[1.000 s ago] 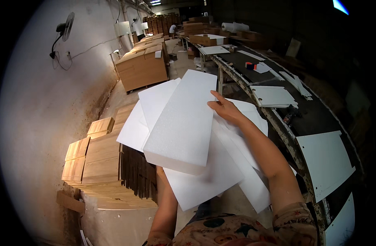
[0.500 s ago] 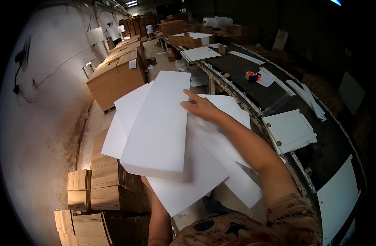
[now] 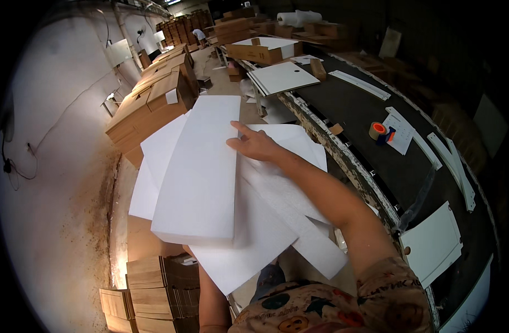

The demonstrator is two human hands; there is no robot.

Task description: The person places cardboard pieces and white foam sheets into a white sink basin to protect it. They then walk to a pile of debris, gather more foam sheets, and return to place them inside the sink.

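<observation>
A loose stack of white foam sheets (image 3: 260, 250) is held in front of my body, fanned out at different angles. On top lies a long, thick white foam block (image 3: 199, 172), tilted away from me. My right hand (image 3: 257, 145) grips the block's right edge near its far end, thumb and forefinger on the top face, the other fingers partly hidden. A narrow foam strip (image 3: 321, 250) sticks out of the stack at the lower right. My left forearm (image 3: 213, 299) reaches under the stack from below; the foam hides that hand's fingers.
Along the right runs a dark conveyor belt (image 3: 365, 125) carrying white panels (image 3: 432, 241), white strips, a paper sheet and a tape dispenser (image 3: 379, 132). Large cardboard boxes (image 3: 154, 100) line the left wall. Flattened cartons (image 3: 160, 288) stand at lower left. A person (image 3: 199, 36) bends far ahead.
The foam stack and both arms have shifted slightly left in view. The conveyor and its panels appear nearer and further right. The far person now leans over.
</observation>
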